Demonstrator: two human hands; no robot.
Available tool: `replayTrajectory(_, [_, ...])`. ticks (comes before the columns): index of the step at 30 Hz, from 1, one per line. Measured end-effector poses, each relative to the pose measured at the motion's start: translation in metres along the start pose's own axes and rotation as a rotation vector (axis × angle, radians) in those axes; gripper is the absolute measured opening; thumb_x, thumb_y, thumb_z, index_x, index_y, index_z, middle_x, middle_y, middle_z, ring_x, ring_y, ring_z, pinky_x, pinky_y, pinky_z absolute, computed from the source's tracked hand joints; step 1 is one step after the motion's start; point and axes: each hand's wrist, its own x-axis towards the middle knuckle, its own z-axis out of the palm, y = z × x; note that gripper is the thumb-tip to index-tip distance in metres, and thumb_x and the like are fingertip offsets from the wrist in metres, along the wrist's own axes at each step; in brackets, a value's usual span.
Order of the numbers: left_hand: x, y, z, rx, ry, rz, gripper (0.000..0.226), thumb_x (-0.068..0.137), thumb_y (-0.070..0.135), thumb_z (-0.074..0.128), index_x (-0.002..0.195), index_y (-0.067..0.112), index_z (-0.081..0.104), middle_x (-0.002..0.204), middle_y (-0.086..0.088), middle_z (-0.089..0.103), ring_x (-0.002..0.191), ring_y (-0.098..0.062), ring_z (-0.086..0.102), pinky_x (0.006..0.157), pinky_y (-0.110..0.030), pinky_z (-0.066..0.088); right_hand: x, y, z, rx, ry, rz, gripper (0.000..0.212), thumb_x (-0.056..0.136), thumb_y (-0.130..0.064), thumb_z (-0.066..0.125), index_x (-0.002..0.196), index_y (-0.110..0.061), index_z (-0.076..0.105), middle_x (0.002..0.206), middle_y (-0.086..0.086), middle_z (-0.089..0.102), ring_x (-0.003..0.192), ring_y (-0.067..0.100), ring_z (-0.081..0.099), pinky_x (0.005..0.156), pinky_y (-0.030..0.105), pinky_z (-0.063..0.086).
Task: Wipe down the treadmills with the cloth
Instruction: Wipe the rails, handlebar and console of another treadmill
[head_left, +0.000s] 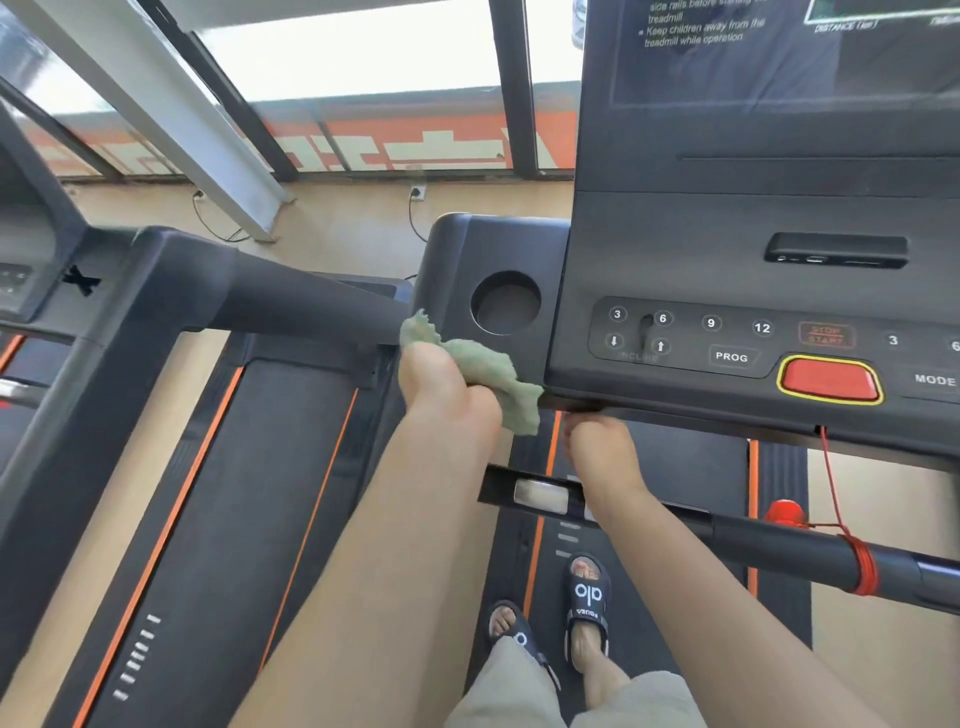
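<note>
Cloth (485, 376), green and crumpled, is held in the left hand (447, 387) and pressed against the left front corner of the treadmill console (675, 249), just below the round cup holder (505, 302). Nothing can be made out inside the cup holder; its interior is dark. The left hand's fingers are curled round the cloth, forearm reaching up from the lower left. The right hand (597, 447) is placed under the console's front lip, fingers hooked up out of sight, so its grip is narrow on the edge but how far the fingers close cannot be told. A red stop button (828, 378) ringed in yellow is seen on the console, with keys marked 3, 6, 9, 12 and PROG beside it. A red safety cord (836, 488) hangs from the console and is wound round the black handlebar (810, 545), which crosses in front of the right forearm. 2 feet in black slides (587, 597) are planted on the belt (675, 493). A 2nd treadmill (218, 467) with orange trim stands just beside on the left, its handrail (291, 301) ending near the cloth.
</note>
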Motion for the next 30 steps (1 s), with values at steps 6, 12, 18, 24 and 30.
replayTrajectory(6, [0.041,-0.005,0.003,1.182,-0.271,1.202,0.043,0.102,0.044,0.032,0.133,0.027,0.056,0.135,-0.007,0.055,0.124,-0.025,0.051,0.108,-0.051,0.039,-0.019,0.001,0.006,-0.241,-0.075,-0.237,0.018,0.093,-0.008,0.034,0.082,-0.011,0.048,0.082,0.005,0.053,0.076,0.027,0.045,0.059,0.032,0.031])
replayTrajectory(12, [0.079,-0.011,-0.011,1.904,-0.613,1.015,0.057,0.104,0.056,0.023,0.157,0.050,0.001,0.169,0.001,-0.006,0.156,-0.020,-0.001,0.125,-0.042,0.000,-0.011,0.003,0.009,-0.305,-0.053,-0.270,0.024,0.095,-0.010,0.033,0.074,-0.016,0.043,0.088,0.009,0.055,0.084,0.030,0.043,0.066,0.036,0.031])
replayTrajectory(18, [0.092,-0.011,-0.038,2.088,-0.425,1.313,0.054,0.101,0.031,0.022,0.130,-0.003,0.054,0.135,-0.018,0.054,0.128,-0.035,0.050,0.111,-0.043,0.040,-0.019,0.001,0.020,-0.536,-0.039,-0.390,0.016,0.095,-0.007,0.036,0.091,-0.005,0.051,0.109,0.023,0.061,0.101,0.042,0.055,0.080,0.041,0.043])
replayTrajectory(24, [0.083,-0.026,-0.079,2.167,-0.546,1.378,0.063,0.106,0.033,0.023,0.159,0.003,0.012,0.169,-0.010,0.005,0.156,-0.021,0.001,0.127,-0.040,0.009,-0.030,0.010,0.025,-1.185,-0.093,-0.638,0.028,0.099,-0.014,0.037,0.120,-0.006,0.054,0.114,0.016,0.061,0.104,0.036,0.061,0.077,0.039,0.046])
replayTrajectory(30, [0.106,0.024,-0.075,2.184,-0.535,1.290,0.060,0.105,0.042,0.018,0.161,0.022,0.015,0.168,0.006,0.010,0.155,-0.009,0.005,0.125,-0.041,0.016,-0.030,0.015,0.029,-1.403,-0.080,-0.812,0.024,0.091,-0.006,0.043,0.114,-0.005,0.052,0.105,0.013,0.064,0.095,0.036,0.062,0.063,0.038,0.038])
